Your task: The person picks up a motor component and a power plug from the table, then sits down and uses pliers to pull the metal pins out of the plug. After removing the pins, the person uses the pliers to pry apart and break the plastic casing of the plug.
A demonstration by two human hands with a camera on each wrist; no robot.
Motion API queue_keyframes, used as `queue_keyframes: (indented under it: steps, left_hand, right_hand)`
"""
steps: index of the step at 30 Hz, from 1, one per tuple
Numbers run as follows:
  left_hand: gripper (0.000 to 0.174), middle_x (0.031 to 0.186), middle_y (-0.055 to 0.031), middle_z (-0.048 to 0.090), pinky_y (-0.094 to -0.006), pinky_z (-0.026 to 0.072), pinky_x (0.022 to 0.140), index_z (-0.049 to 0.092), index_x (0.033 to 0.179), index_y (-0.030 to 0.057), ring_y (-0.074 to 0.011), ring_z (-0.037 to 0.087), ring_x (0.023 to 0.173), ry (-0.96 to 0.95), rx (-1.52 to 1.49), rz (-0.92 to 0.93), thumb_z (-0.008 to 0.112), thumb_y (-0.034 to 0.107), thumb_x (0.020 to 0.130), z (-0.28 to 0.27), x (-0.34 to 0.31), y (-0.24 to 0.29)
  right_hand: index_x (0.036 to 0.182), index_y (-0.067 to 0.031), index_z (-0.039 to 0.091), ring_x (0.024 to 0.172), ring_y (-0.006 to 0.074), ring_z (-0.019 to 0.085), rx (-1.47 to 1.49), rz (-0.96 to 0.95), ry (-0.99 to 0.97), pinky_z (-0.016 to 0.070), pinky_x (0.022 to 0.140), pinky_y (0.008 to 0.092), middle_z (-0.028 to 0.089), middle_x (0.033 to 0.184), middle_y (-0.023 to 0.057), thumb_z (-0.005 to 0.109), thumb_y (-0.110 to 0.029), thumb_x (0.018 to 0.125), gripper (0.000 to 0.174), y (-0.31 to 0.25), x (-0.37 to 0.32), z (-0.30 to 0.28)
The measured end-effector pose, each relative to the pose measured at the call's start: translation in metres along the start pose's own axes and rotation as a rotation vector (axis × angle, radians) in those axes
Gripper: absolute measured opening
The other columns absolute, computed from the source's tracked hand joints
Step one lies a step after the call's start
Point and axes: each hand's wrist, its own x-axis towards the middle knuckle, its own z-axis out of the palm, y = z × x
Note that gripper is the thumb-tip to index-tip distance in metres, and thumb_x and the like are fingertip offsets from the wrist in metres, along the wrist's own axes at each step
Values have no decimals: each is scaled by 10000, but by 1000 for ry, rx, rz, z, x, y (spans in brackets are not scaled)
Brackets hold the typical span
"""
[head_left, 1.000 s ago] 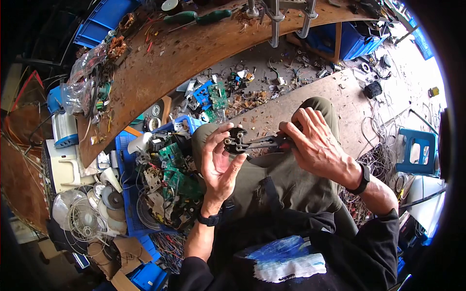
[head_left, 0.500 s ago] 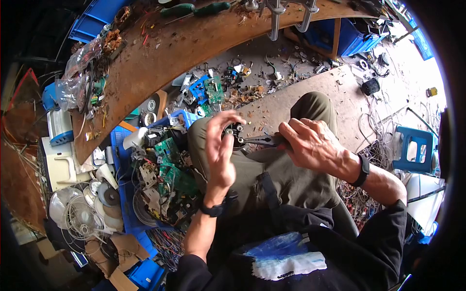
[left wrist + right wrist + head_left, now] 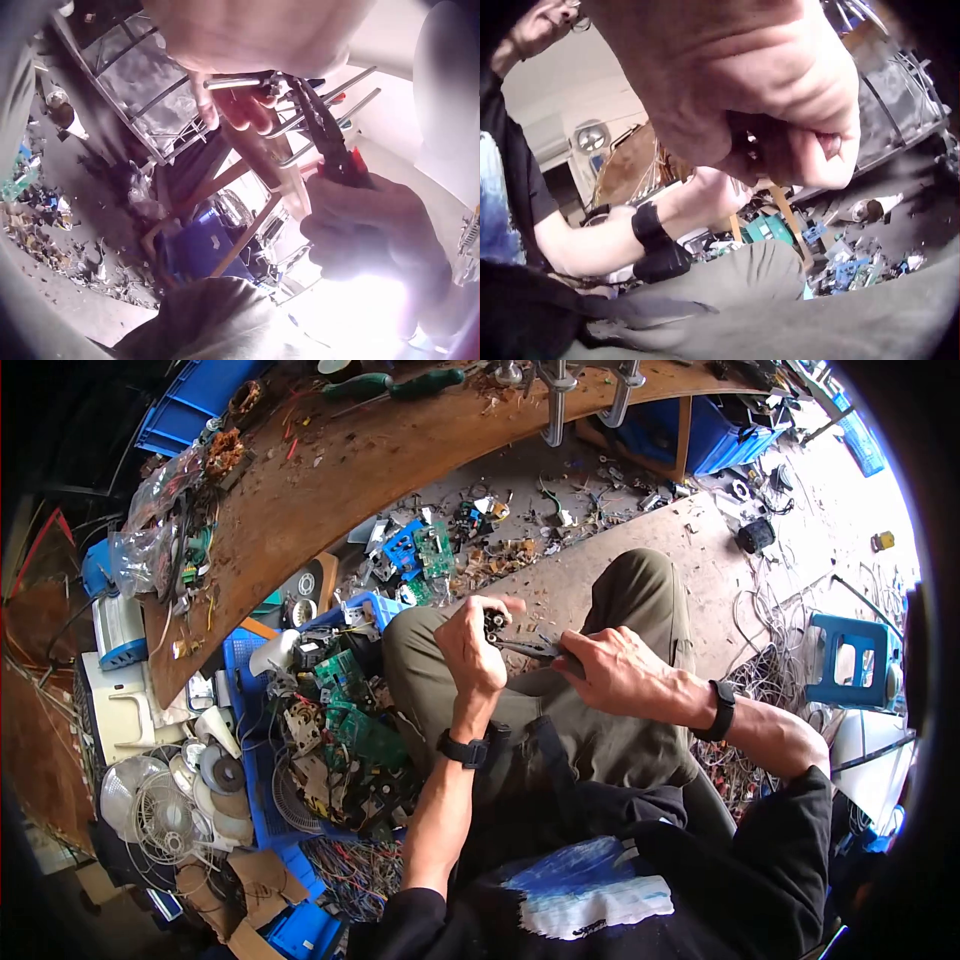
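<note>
Above the knees, my left hand (image 3: 474, 652) grips a small dark part with round metal posts (image 3: 494, 623). The back of this hand now faces the head camera, so most of the part is hidden behind the fingers. My right hand (image 3: 622, 672) holds pliers (image 3: 532, 648) by their handles, and the jaws point left, right at the part. Up close in the left wrist view, the dark pliers (image 3: 324, 124) show red on the handles, and a thin metal rod (image 3: 234, 83) sticks out beside the left fingers. The right wrist view shows the curled right hand (image 3: 750, 97) hiding the tool.
To the left stands a blue crate (image 3: 262, 780) heaped with green circuit boards (image 3: 350, 720). A brown workbench (image 3: 300, 510) curves across the top, bearing green-handled screwdrivers (image 3: 425, 383). Scrap boards (image 3: 432, 550) litter the floor. A blue stool (image 3: 853, 665) and tangled cables are at right.
My left hand lifted its fingers off, turned over and closed round the part again, its back now toward the head camera. The right hand with the pliers shifted slightly left, jaws still at the part.
</note>
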Motion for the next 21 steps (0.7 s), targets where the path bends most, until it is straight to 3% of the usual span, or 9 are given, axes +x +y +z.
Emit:
queue_keyframes:
  steps: [2, 6, 7, 10, 11, 12, 15, 19, 21]
  left_hand:
    - [565, 745, -152, 695, -310, 498, 686, 589, 772, -49, -184, 626, 659, -46, -102, 133, 290, 297, 1103, 2, 4, 4]
    - [546, 752, -182, 666, -319, 497, 671, 573, 754, -62, -206, 636, 681, -134, -339, 82, 302, 265, 1097, -4, 2, 12]
    - [575, 747, -188, 658, -350, 536, 739, 572, 748, -61, -228, 635, 679, -155, -328, 59, 278, 293, 1093, -5, 2, 14]
    - [635, 751, -190, 657, -414, 562, 846, 571, 738, -55, -248, 631, 679, -215, -498, 72, 237, 355, 1089, -4, 4, 18]
    - [676, 748, -193, 645, -489, 551, 929, 575, 740, -47, -270, 631, 688, -245, -483, 63, 203, 401, 1082, -8, 5, 21]
    - [676, 748, -193, 645, -489, 551, 929, 575, 740, -47, -270, 631, 688, -241, -484, 62, 203, 401, 1082, -6, 4, 24]
    - [668, 773, -195, 624, -544, 531, 955, 571, 782, -30, -296, 639, 765, -226, -723, -36, 199, 434, 1086, -3, 0, 29]
    - [660, 811, -170, 594, -600, 454, 1027, 538, 778, 10, -324, 578, 867, -103, -995, -181, 249, 527, 1069, -1, 1, 30]
    - [657, 838, -177, 604, -619, 440, 1062, 553, 785, 0, -342, 601, 914, -25, -1017, -217, 286, 531, 1066, -5, 1, 29]
  right_hand:
    - [902, 1, 591, 712, 450, 654, 83, -7, -14, 518, 631, 528, 641, 688, 233, 609, -283, 995, 300, 2, -2, 8]
    - [853, 15, 613, 738, 462, 645, 354, -24, -123, 505, 646, 530, 637, 712, 257, 618, -300, 997, 347, 5, -4, 9]
    - [853, 15, 613, 738, 462, 645, 354, -24, -125, 505, 646, 530, 637, 712, 257, 618, -300, 997, 347, 5, -5, 9]
    - [735, -70, 541, 483, 163, 498, 994, 263, -589, 386, 483, 334, 515, 575, 19, 604, -327, 1035, 400, 3, -7, 8]
    - [778, -127, 500, 517, 38, 348, 1128, 312, -636, 273, 467, 244, 375, 619, -81, 582, -327, 1057, 353, -4, -9, 10]
    - [778, -127, 500, 517, 38, 348, 1126, 314, -639, 273, 467, 244, 375, 619, -81, 582, -327, 1057, 353, -5, -12, 11]
    - [910, -142, 443, 536, 34, 231, 1803, 423, -853, 204, 468, 235, 285, 682, -83, 544, -262, 1081, 232, -8, -17, 14]
    - [952, -144, 450, 582, 37, 294, 1843, 342, -714, 243, 498, 226, 335, 722, -66, 577, -221, 1065, 186, -4, -14, 12]
    - [1046, -95, 502, 657, 59, 417, 1307, 203, -568, 350, 567, 233, 448, 783, -43, 629, -180, 1009, 158, -3, -15, -8]
